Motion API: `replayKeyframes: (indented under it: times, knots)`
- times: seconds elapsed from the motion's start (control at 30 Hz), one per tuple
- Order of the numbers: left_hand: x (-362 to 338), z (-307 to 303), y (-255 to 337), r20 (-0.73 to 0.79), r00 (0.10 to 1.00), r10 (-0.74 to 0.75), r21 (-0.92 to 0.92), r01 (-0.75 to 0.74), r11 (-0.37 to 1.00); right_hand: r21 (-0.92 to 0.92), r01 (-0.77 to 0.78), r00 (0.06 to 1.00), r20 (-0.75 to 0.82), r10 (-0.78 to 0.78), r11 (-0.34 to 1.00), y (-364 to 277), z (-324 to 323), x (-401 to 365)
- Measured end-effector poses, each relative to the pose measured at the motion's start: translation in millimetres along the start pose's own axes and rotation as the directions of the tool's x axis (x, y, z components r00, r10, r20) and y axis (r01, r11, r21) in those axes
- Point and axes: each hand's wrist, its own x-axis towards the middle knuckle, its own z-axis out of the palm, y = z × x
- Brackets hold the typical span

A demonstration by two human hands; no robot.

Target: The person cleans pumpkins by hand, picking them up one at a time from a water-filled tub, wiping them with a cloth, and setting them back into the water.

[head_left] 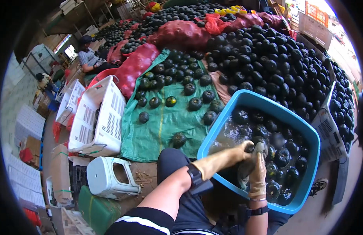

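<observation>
A blue tub [317, 156] of murky water holds several dark green kabocha squash [283, 156], some floating, some partly under water. Over its near side, my left hand [240, 152] in a yellowish glove is closed round a small dark squash [250, 148]. Beside it, my right hand [258, 178], gloved too, grips a wet grey-green cloth [261, 148] pressed up against that squash. Part of the cloth hangs between my hands towards the water. My fingers hide much of the held squash.
Loose squash lie on a green tarp [150, 135] ahead. Behind rise a large squash heap [267, 62] and red mesh sacks [181, 33]. At left stand white crates [111, 117], a pale stool [101, 174] and a green box [96, 209]. A person [87, 58] sits farther back.
</observation>
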Motion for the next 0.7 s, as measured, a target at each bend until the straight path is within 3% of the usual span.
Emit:
replayKeyframes:
  times: [0.03,0.07,0.1,0.13,0.2,0.23,0.27,0.33,0.37,0.4,0.47,0.5,0.53,0.6,0.67,0.7]
  knots:
    - [-10,6,1,0.060,0.998,-0.014,0.067,0.010,0.998,0.572,-0.390,0.902,0.082,0.423,0.721,-18,-6,23]
    - [-34,15,24,0.049,0.998,-0.032,0.252,0.019,0.967,0.844,-0.534,0.660,0.383,0.646,0.045,-37,-16,45]
    - [-53,28,50,0.085,0.996,-0.012,0.364,-0.020,0.931,0.797,-0.538,0.539,0.577,0.614,-0.276,0,-12,30]
    - [-66,40,63,0.126,0.992,0.002,0.465,-0.061,0.883,0.854,-0.503,0.663,0.482,0.573,-0.135,-68,-45,43]
    - [-68,52,61,0.181,0.975,0.125,0.252,-0.169,0.953,0.834,-0.459,0.686,0.552,0.474,-0.307,0,-26,-6]
    - [-64,53,54,0.124,0.980,0.157,0.094,-0.169,0.981,0.856,-0.469,0.666,0.505,0.549,-0.219,-16,-29,1]
    - [-65,53,56,-0.065,0.967,0.245,0.467,-0.187,0.864,0.869,-0.486,0.669,0.439,0.599,-0.094,-99,-57,29]
    - [-65,47,70,-0.035,0.980,0.197,0.836,-0.079,0.543,0.846,-0.533,0.676,0.412,0.610,0.020,-66,-31,21]
    - [-68,49,84,0.021,0.998,-0.051,0.852,0.009,0.523,0.803,-0.590,0.677,0.437,0.592,0.083,-47,-26,13]
    - [-77,50,80,0.124,0.990,0.067,0.856,-0.141,0.497,0.802,-0.591,0.675,0.434,0.597,0.086,-51,-37,17]
    - [-93,62,71,0.254,0.923,0.288,0.624,-0.384,0.680,0.804,-0.478,0.681,0.594,0.429,-0.355,-61,-56,23]
    - [-97,74,73,0.210,0.904,0.373,0.498,-0.427,0.755,0.940,-0.268,0.951,0.293,0.096,-0.209,-69,-34,27]
    - [-89,79,65,0.110,0.837,0.537,0.478,-0.518,0.709,0.699,-0.627,0.750,0.423,0.509,0.343,-83,-56,5]
    - [-69,72,46,0.096,0.583,0.807,0.659,-0.644,0.387,0.904,-0.394,0.746,0.420,0.517,-0.167,-91,-59,8]
    - [-62,50,45,0.204,0.652,0.730,0.662,-0.642,0.388,0.949,-0.311,0.871,0.261,0.417,0.055,-124,-77,23]
    - [-68,50,45,0.116,0.834,0.540,0.635,-0.480,0.605,0.862,-0.349,0.830,0.103,0.548,0.366,-121,-74,29]
